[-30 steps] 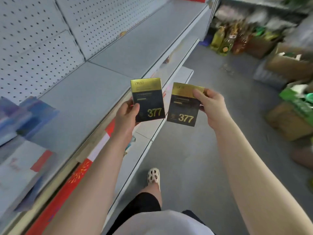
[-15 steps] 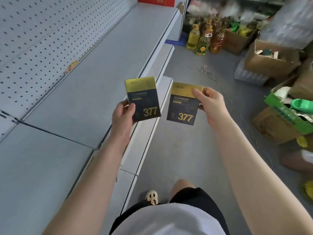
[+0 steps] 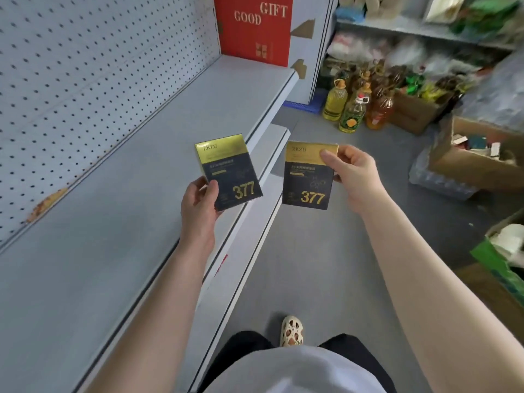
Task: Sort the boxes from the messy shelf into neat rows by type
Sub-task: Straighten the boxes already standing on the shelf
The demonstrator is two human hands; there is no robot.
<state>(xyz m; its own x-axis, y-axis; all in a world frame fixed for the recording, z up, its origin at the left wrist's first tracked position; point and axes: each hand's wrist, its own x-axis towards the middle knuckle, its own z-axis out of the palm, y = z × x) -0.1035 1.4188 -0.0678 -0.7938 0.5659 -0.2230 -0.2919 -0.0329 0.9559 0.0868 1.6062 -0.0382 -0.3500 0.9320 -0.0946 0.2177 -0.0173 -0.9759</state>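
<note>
The left hand (image 3: 198,202) grips a flat black-and-gold cardboard box printed "377" (image 3: 229,175) by its lower left corner, thumb curled across the front face and fingers behind it. This left box is held upright with a slight tilt, above the front edge of the grey metal shelf board (image 3: 136,177), which serves as the reference landmark.

The right hand (image 3: 354,173) pinches a second, matching black-and-gold "377" box (image 3: 307,177) at its upper right corner, thumb on the gold band and fingers curled behind. This right box hangs to the right of the shelf board, over the grey floor (image 3: 326,265), and is apart from the left box with a clear gap between them.

At the far end of the shelf board stands a red rectangular gift box lettered "GOOD GIFT" (image 3: 255,26), upright against the white perforated back panel (image 3: 85,80). A lower grey shelf tier (image 3: 272,148) projects beneath the shelf board's front edge.

Beyond the far end of the shelf board, on the floor, stand several plastic bottles of yellow and amber cooking oil (image 3: 354,109). To the right of these sits an open brown cardboard carton (image 3: 476,157) holding small mixed items. A cream perforated shoe (image 3: 292,330) is visible on the floor below the right box.
</note>
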